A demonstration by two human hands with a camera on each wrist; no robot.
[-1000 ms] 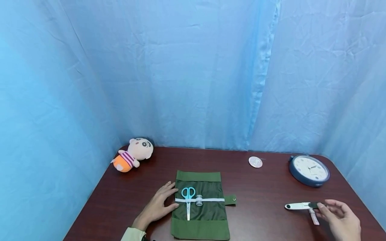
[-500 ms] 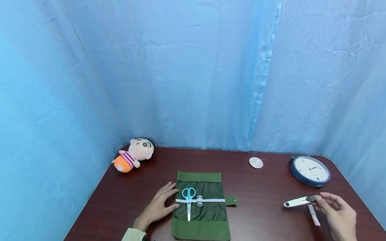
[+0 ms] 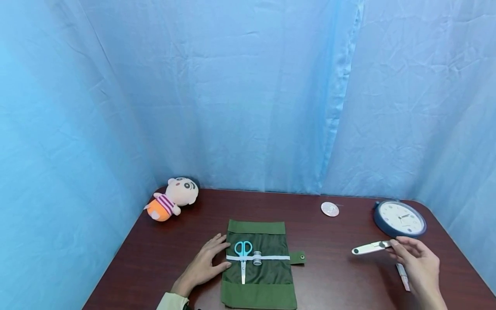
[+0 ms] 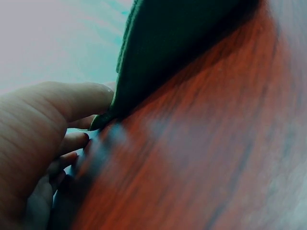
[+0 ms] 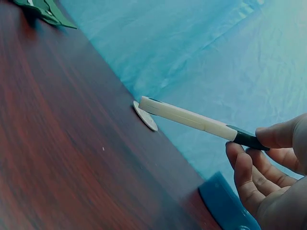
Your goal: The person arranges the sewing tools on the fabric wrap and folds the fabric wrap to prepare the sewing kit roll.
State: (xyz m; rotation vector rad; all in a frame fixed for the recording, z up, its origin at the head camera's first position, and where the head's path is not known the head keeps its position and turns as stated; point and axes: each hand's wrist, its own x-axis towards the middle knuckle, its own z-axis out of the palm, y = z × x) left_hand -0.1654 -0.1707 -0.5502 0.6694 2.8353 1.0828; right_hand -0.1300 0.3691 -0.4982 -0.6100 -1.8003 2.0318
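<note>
My right hand (image 3: 418, 262) pinches the dark end of a slim white tool (image 3: 368, 248) between thumb and fingers. Its white body points left, raised above the table, with a dark round spot near the far tip; I cannot tell its kind. In the right wrist view the same white tool (image 5: 187, 117) ends in a black part at the fingertips. My left hand (image 3: 205, 261) rests with extended fingers at the left edge of a green cloth roll-up pouch (image 3: 258, 297). Blue-handled scissors (image 3: 243, 254) and a grey spool (image 3: 257, 258) sit under the pouch's white elastic band (image 3: 277, 258).
A small white-and-pink stick-shaped item (image 3: 403, 277) lies under the right hand. Behind stands a blue-rimmed clock (image 3: 401, 218), with a round pale disc (image 3: 330, 209) to its left. A plush doll (image 3: 170, 200) lies at the back left. Blue curtains (image 3: 248, 94) surround the table (image 3: 329, 284).
My right hand has lifted the white tool from near the stick-shaped item and carried it left and away from me. The left hand and the pouch stay in place.
</note>
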